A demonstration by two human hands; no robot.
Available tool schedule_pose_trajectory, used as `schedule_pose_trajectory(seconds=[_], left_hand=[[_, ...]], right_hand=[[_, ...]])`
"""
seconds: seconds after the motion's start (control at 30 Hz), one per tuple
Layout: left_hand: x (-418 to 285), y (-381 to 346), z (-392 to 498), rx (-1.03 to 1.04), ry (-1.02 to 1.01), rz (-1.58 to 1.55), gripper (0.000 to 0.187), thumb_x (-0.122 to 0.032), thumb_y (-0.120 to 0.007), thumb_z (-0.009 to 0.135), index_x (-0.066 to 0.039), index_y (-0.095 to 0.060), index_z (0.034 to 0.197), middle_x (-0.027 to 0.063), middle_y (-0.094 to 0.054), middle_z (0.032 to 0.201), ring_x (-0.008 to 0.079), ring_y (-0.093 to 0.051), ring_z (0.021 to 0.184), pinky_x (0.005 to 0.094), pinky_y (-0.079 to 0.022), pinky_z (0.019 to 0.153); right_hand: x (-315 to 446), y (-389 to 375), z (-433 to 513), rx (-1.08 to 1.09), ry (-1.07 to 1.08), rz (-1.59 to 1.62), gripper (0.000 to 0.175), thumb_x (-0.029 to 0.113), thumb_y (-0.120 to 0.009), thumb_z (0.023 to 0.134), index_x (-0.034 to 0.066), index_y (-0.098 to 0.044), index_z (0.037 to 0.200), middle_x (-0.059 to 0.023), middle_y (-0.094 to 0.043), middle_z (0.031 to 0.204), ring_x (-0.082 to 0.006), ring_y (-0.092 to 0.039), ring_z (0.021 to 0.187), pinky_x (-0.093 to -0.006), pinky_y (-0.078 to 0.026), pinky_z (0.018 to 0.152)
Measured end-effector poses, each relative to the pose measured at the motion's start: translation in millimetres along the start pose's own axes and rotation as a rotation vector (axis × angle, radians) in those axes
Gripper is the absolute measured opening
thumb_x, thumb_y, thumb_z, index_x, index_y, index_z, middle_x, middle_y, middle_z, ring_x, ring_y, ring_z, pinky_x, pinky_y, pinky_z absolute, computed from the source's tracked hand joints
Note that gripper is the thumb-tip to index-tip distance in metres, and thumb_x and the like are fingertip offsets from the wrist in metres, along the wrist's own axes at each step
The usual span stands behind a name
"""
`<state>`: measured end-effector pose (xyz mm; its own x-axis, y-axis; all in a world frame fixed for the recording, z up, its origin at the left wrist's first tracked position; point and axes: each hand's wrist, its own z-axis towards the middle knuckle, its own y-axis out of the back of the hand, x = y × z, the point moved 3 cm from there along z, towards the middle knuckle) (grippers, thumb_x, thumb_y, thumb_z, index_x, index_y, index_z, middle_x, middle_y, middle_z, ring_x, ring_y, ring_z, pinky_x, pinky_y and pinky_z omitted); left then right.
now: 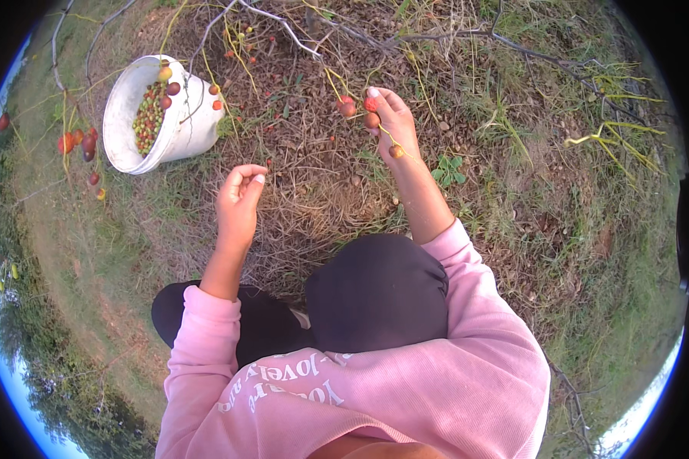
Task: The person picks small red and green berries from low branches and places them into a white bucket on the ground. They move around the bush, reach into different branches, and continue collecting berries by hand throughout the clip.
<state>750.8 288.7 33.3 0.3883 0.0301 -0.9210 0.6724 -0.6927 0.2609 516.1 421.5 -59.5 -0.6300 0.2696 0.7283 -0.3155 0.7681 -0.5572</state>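
My right hand (395, 123) reaches up at a hanging twig, its thumb and fingers pinched on a wrinkled red fruit (370, 104). Just below the fingertips a brown-red fruit (371, 120) hangs, and another brownish fruit (396, 151) lies over the wrist on a yellow-green twig. Left of that hand hangs a further small cluster of reddish fruits (347, 109). My left hand (240, 192) is raised with curled fingers, thumb tip near the index finger; nothing shows between them. Beyond it, a white plastic bucket (192, 123) lies tilted with its mouth to the left, holding many small green and red fruits (149, 120).
Thin bare branches (287, 26) cross the top of the view. More red and brown fruits (89, 143) hang at the left, near the bucket. Dry grass and fallen leaves (298, 149) cover the ground, with a few dropped red fruits. My bent knee (379, 292) is below my hands.
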Motion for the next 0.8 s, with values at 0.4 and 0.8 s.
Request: schedule_pose_trajectory(seconds=[0.4, 0.8], left_hand=[[0.4, -0.8, -0.4, 0.0, 0.031, -0.004, 0.01, -0.004, -0.056, 0.091, -0.003, -0.06, 0.1, -0.0041, -0.056, 0.088, 0.0025, -0.047, 0.077, 0.0178, -0.038, 0.071], [4.5, -0.4, -0.9, 0.007, 0.038, 0.029, 0.011, -0.004, -0.056, 0.091, -0.003, -0.061, 0.101, -0.0026, -0.058, 0.092, 0.0045, -0.05, 0.084, 0.0195, -0.039, 0.076]], right_hand=[[-1.1, 10.0, -21.2, 0.012, 0.095, 0.071, 0.019, 0.024, -0.055, 0.094, 0.0061, -0.057, 0.098, 0.0009, -0.054, 0.075, -0.0062, -0.043, 0.058, -0.0208, -0.035, 0.05], [24.4, 36.1, 47.6, -0.257, 0.148, 0.205, 0.027, 0.029, -0.051, 0.098, 0.004, -0.057, 0.106, 0.0017, -0.047, 0.073, -0.0064, -0.035, 0.055, -0.0212, -0.027, 0.046]])
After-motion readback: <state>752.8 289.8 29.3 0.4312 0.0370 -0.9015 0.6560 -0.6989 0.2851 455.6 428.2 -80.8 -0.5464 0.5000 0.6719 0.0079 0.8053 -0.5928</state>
